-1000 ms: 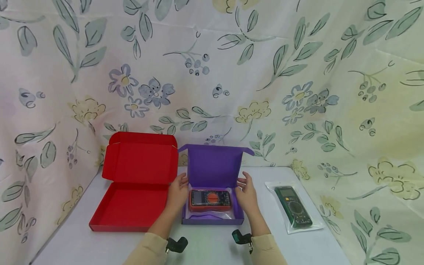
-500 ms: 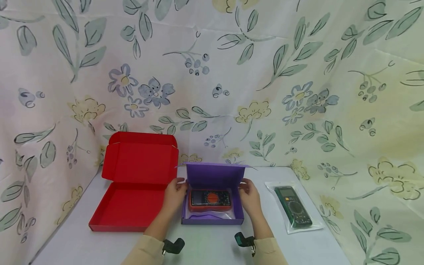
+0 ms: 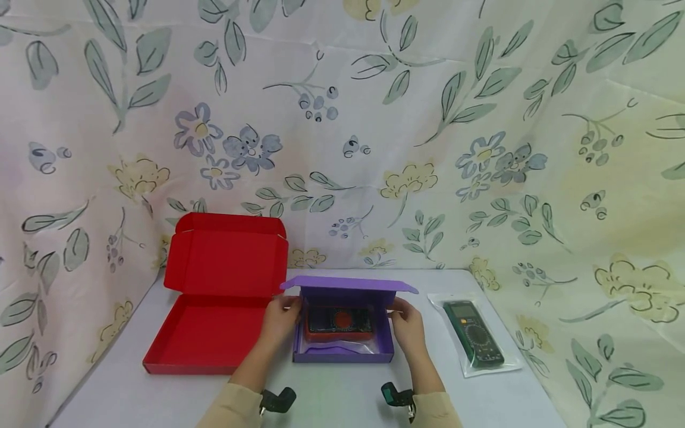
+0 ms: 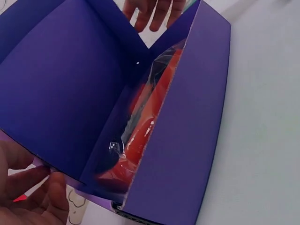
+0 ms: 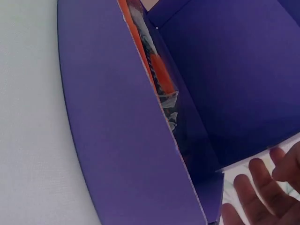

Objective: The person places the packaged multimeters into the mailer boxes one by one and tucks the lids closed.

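Two hands hold one purple box [image 3: 342, 351], which sits at the middle of the white table [image 3: 332, 398] near its front edge.

- Purple box: cardboard, hinged lid [image 3: 349, 285] tipped forward, roughly level over the tray, not yet shut.
- Contents: red multimeter [image 3: 339, 322] in a clear bag, lying flat in the tray, partly shaded by the lid.
- Left hand [image 3: 280, 321]: at the lid's left end, fingers curled on its side flap.
- Right hand [image 3: 408, 324]: at the lid's right end, fingers pinching the edge of that flap.
- Red box [image 3: 214, 309]: just left of the purple one, open, lid upright against the backdrop.
- Green multimeter [image 3: 474, 334]: in a clear bag, flat on the table to the right, apart from the purple box.
- Floral cloth [image 3: 342, 119]: hangs behind and on both sides of the table.
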Motion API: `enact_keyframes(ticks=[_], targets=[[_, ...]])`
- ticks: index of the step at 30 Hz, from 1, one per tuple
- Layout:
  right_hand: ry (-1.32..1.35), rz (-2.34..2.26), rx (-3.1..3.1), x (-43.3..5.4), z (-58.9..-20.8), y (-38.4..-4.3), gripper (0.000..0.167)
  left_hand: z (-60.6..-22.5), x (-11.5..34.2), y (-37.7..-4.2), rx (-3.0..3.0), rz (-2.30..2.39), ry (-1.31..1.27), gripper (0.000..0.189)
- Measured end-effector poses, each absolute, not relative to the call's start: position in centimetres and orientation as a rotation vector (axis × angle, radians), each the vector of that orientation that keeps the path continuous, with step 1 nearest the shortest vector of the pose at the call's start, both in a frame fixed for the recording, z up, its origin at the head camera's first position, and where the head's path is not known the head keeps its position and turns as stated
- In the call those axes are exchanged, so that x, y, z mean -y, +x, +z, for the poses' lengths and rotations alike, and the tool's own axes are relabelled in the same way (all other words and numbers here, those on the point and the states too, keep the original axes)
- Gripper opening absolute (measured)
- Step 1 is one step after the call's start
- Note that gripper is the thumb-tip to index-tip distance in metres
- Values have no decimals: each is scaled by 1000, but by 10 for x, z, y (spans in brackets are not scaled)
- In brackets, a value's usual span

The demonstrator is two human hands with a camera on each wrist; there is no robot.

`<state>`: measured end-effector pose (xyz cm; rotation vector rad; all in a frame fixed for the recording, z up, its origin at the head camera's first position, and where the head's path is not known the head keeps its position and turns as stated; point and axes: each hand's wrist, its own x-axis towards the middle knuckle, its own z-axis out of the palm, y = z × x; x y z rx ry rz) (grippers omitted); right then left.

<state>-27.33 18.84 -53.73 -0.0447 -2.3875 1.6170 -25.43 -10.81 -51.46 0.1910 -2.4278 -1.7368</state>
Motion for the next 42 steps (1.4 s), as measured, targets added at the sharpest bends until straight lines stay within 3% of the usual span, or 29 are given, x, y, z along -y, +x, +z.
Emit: enact_keyframes(ticks=[10,13,21,26,29,35,42], targets=[[-126,1646,2425,-195,-541,-261,27,-529,116,-252,2307,-1704,56,9],[-140,1662,2445,-198,-543,-261,22,-530,119,-253,2328,-1713,54,11],[-271,1945,2350,-203,-547,-266,16,-524,121,-254,2264,-2082,363,36],[-319,2164,2273,-204,-547,-268,17,-518,123,-252,2275,-2151,417,50],[-331,2275,2237,-205,-545,-269,25,-516,126,-250,2303,-2150,372,54],[-342,2323,2279,-207,-543,-270,59,-515,133,-245,2376,-2159,311,66],[-353,2292,2338,-213,-547,-267,71,-519,137,-245,2401,-2230,332,67]])
